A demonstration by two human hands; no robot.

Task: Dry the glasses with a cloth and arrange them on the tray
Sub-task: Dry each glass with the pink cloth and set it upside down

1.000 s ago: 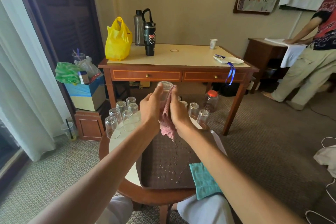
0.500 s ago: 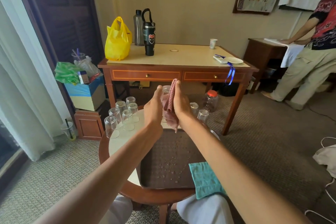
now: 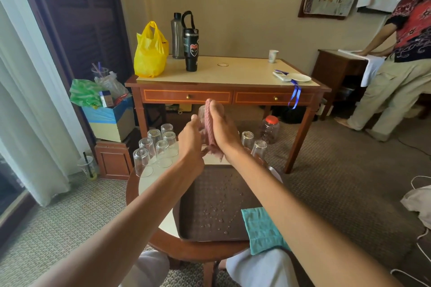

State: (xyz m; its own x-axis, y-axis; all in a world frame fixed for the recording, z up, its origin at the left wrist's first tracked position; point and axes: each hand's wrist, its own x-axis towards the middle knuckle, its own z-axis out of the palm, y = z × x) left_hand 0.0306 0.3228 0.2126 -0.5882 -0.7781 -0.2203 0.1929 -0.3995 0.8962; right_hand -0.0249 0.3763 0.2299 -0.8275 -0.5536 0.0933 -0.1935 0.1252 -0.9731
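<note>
I hold a clear glass up above the round table. My left hand grips its left side. My right hand presses a pink cloth against its right side, and the cloth's end hangs below the hands. A brown tray lies below, wet with water drops and holding no glasses. Several upturned glasses stand on the table at the tray's left. Two more upturned glasses stand at the tray's far right; others may be hidden behind my hands.
A teal cloth lies at the tray's near right corner. Behind stands a wooden desk with a yellow bag, bottles and a plate. A plastic jar sits on the floor. A person stands at the right.
Both hands have lifted the glass and cloth higher and a little further away. My right hand has slid the cloth up along the glass, covering more of it.
</note>
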